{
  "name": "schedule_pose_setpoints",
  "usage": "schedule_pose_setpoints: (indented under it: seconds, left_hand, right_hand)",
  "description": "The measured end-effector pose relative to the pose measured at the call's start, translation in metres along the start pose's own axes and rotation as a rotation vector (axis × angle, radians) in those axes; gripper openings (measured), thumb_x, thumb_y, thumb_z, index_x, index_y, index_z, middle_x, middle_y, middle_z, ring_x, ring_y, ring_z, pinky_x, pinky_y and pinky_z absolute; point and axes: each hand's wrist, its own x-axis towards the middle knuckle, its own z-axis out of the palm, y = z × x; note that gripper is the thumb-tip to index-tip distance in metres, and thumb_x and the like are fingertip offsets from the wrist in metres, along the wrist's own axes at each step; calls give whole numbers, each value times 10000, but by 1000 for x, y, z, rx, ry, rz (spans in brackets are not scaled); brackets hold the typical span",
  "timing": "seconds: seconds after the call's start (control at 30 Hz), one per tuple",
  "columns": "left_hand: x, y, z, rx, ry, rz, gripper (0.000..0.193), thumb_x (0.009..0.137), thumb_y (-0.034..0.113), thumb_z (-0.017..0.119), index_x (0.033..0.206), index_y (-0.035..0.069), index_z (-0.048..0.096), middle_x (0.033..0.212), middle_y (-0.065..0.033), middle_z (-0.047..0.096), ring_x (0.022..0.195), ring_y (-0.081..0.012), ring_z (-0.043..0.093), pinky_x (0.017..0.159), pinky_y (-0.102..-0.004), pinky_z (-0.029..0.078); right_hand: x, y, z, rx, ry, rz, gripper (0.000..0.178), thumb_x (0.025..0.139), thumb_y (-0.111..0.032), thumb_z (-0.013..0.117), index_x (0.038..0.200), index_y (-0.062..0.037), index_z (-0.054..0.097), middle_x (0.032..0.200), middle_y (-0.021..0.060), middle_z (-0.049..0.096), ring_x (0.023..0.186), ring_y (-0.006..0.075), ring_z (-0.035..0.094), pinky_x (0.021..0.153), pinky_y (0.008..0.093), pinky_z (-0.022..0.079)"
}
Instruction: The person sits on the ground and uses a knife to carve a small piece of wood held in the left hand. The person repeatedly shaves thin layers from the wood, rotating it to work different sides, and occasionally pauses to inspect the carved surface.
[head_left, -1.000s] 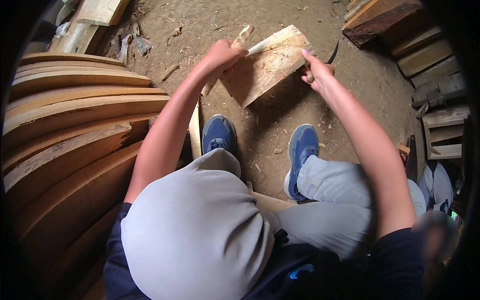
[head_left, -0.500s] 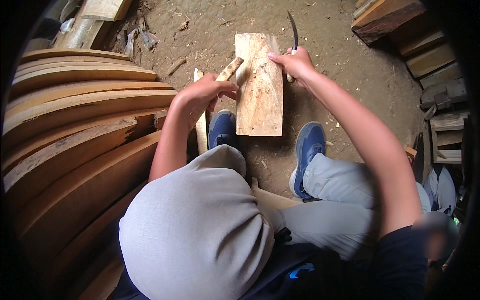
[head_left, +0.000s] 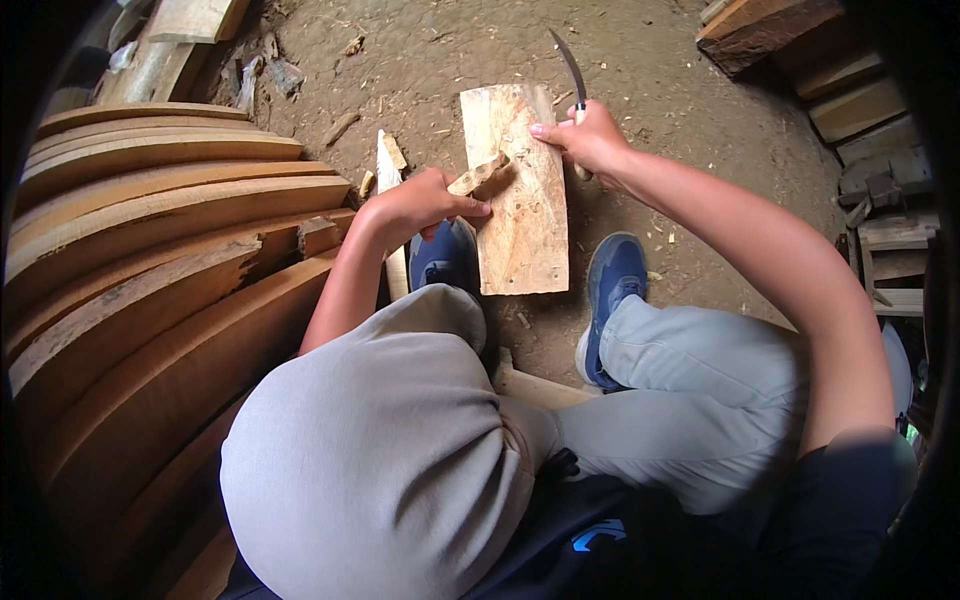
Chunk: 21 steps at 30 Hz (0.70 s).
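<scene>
Bare dirt floor [head_left: 640,60], wood chips scattered. Curved planks [head_left: 150,230] stacked at left; timber offcuts [head_left: 800,50] at right. Board [head_left: 518,190] lies on the dirt ahead of blue shoes [head_left: 610,280]. Left hand [head_left: 415,205] clamped on stick [head_left: 480,175], resting on the board. Right hand [head_left: 590,140] closed around knife [head_left: 572,70], fingertips touching board's edge.

Soft even daylight, faint shadows, sharp centre, fisheye bending and dark vignette at the rim
</scene>
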Motion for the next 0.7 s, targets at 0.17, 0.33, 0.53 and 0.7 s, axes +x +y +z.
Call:
schedule_pose_setpoints:
  seconds: [0.17,0.33,0.53,0.7]
  left_hand:
    - [-28,19,-18,-128,189,-8,523,845,542,732,864,43,576,602,26,464,487,-105,510,429,-288,507]
    - [-30,31,1,-484,-88,103,385,991,349,541,835,3,481,683,-51,478,483,-160,563,412,-341,541]
    - [-27,28,23,-446,-173,70,394,1025,347,426,811,25,500,645,-72,488,435,-179,525,379,-305,502]
    - [-20,33,28,-558,34,115,284,1030,357,421,1015,74,442,643,-42,441,390,-138,418,301,-295,417]
  right_hand:
    - [-15,-19,-42,-130,-162,59,594,892,-370,726,1179,84,472,885,159,639,626,154,607,546,316,511]
    - [-41,-44,-100,-366,-192,-151,402,965,-412,626,922,-43,473,652,8,454,482,91,441,383,295,342]
    - [-43,-53,-99,-413,-200,48,410,991,-396,505,938,5,573,644,73,536,483,183,517,449,383,415]
    - [-53,-41,-94,-604,-233,-234,430,1007,-389,449,1003,15,596,856,219,641,820,357,635,758,487,469]
